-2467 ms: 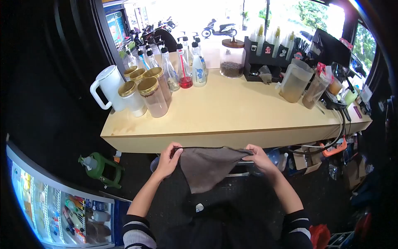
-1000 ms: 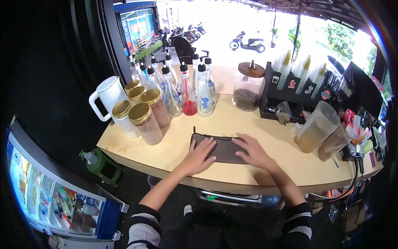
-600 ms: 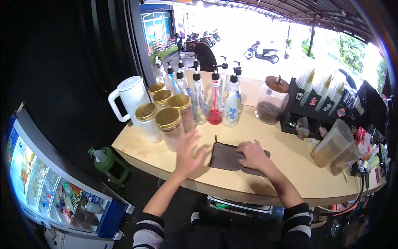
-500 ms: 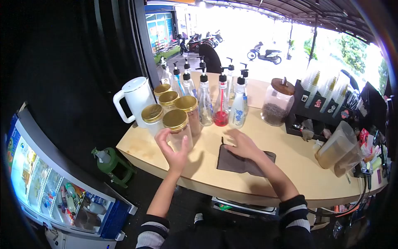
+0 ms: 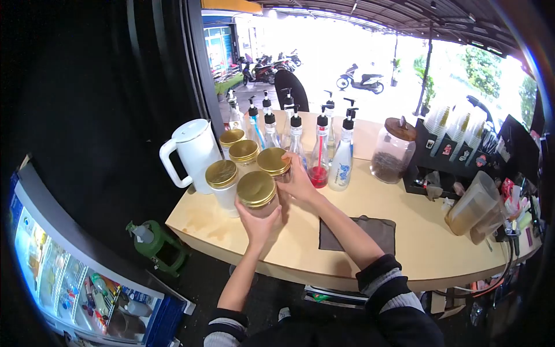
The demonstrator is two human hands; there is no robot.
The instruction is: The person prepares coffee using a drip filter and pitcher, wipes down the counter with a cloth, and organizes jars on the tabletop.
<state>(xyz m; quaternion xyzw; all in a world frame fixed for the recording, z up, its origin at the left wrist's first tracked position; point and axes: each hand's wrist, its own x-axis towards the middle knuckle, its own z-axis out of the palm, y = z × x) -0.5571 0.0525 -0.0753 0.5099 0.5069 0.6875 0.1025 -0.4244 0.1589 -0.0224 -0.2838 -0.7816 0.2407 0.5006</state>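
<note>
My left hand is wrapped round the lower part of a clear jar with a gold lid, the front one of a cluster. My right hand grips the neighbouring gold-lidded jar, its fingers at the lid's right edge and side. The bodies of both jars are partly covered by my hands. Several more gold-lidded jars stand close behind, among them a white-filled jar on the left. A dark folded cloth lies flat on the counter under my right forearm.
Pump bottles stand behind the jars, with a white kettle to their left. Further right are a wooden-lidded jar, a black cup holder and a tilted plastic pitcher. The counter's front edge curves before me.
My right hand has moved left from over the cloth onto the right-hand jar. My left hand has closed round the front jar. The view has shifted slightly.
</note>
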